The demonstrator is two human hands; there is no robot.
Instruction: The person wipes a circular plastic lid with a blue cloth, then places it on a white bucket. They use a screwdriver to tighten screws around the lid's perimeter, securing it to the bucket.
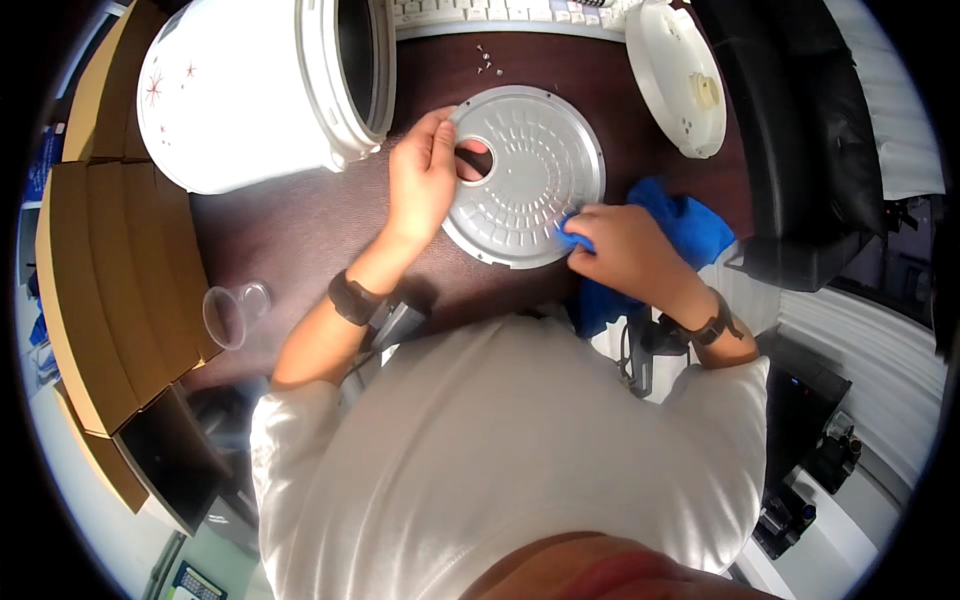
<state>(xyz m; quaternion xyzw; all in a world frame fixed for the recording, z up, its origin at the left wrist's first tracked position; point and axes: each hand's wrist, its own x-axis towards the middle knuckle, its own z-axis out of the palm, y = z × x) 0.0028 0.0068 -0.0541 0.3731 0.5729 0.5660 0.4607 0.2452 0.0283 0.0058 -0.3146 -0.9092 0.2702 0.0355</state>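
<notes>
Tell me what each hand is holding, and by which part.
The left hand holds the round metal inner lid plate at its left rim, thumb in the centre hole. The right hand presses a blue cloth against the plate's lower right edge.

Matt ribbed metal disc [527, 175], soft blue cloth [690, 225], glossy white plastic cooker [240, 85], dark wood tabletop [300, 225].

I see even, bright indoor light from above; the white cooker body [255, 90] glares a little, and soft shadows sit under the forearms on the dark desk [300, 225]. Edges bend and darken heavily (fisheye rim), centre stays sharp
</notes>
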